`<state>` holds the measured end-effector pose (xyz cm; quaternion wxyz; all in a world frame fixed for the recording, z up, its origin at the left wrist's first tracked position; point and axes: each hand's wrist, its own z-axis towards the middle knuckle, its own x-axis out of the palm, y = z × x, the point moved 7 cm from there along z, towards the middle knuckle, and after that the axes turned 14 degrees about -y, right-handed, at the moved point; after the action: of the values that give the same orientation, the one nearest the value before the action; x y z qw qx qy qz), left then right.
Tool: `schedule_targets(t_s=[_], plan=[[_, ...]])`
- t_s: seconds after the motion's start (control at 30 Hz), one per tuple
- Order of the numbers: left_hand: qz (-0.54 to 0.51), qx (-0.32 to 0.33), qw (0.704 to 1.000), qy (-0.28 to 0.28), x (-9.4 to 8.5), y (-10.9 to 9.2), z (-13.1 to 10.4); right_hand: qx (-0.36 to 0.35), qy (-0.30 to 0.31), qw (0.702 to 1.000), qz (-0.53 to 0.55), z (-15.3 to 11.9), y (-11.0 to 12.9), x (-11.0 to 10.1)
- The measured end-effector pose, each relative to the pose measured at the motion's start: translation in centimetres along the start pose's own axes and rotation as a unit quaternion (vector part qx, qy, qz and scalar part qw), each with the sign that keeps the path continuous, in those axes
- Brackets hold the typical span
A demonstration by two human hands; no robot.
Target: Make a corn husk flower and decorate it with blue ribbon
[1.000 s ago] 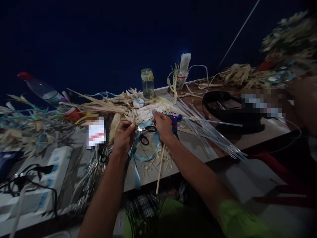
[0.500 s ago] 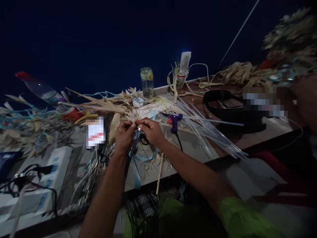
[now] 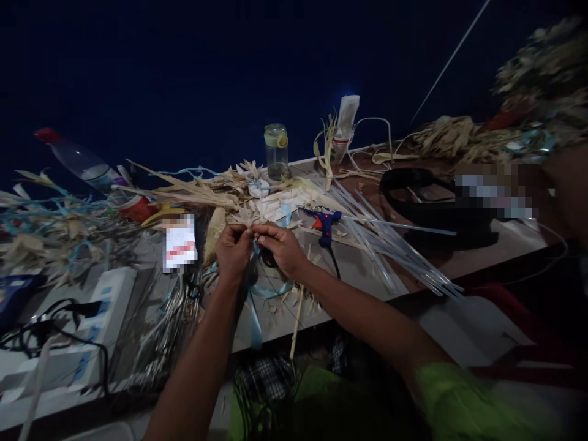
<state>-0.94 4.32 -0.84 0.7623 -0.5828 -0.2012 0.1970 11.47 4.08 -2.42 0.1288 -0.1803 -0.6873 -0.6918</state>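
Left hand: fingers (image 3: 233, 245) closed in a pinch, apparently on the base of a pale husk flower (image 3: 243, 215); the grip itself is too small to make out from here.
Right hand: fingers (image 3: 270, 234) drawn together, their tips meeting the left hand's tips; I can't tell whether anything is caught between them.
Pale husk flower: just beyond the fingertips, nearer the left hand than the right, its petals fanning up and away from the person; its long axis is hard to read against the husks behind.
Blue ribbon (image 3: 256, 324): below the two hands, one tail running towards the person and over the near edge of the table (image 3: 280, 331), a loop curving below the right hand.
Dark scissor handle (image 3: 267, 258): just under the right hand, mostly hidden by it.
Glue gun (image 3: 325, 223): lying to the right of the right hand, apart from it, a small red light showing.
Clear sticks (image 3: 390, 257): strewn further to the right hand's right, slanting towards the person.
Thin wooden stick (image 3: 297, 318): below the right hand, lengthwise towards the person.
Lidded bottle (image 3: 276, 153): upright, well beyond both hands.
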Motion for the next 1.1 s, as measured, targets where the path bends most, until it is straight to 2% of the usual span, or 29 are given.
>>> schedule_targets(t_s=[0.13, 0.23, 0.33, 0.43, 0.53, 0.8, 1.1], plan=[[0.010, 0.013, 1.000, -0.006, -0.2, 0.3, 0.3, 0.055, 0.024, 0.998, 0.036, -0.3, 0.0, 0.6], [-0.002, -0.002, 1.000, 0.017, 0.1, 0.8, 0.3, 0.082, -0.018, 0.995, 0.047, 0.1, 0.4, 0.2], [-0.006, -0.010, 0.999, 0.040, 0.5, 0.9, 0.1, 0.074, -0.062, 0.995, 0.039, 0.9, 0.9, -0.5], [0.014, 0.003, 0.999, 0.039, 0.6, 0.5, -0.2, 0.046, -0.055, 0.997, 0.000, 1.4, 1.1, -0.6], [0.011, 0.018, 0.999, 0.047, 0.9, 0.2, -0.5, 0.016, -0.078, 0.996, -0.036, 1.7, 1.1, -0.9], [0.034, 0.014, 0.997, 0.067, 1.3, 0.4, -0.9, -0.036, -0.098, 0.993, -0.052, 2.1, 1.6, -1.2], [0.034, -0.002, 0.996, 0.088, 1.8, 0.4, -1.2, 0.027, -0.114, 0.993, -0.005, 2.1, 1.1, -1.5]])
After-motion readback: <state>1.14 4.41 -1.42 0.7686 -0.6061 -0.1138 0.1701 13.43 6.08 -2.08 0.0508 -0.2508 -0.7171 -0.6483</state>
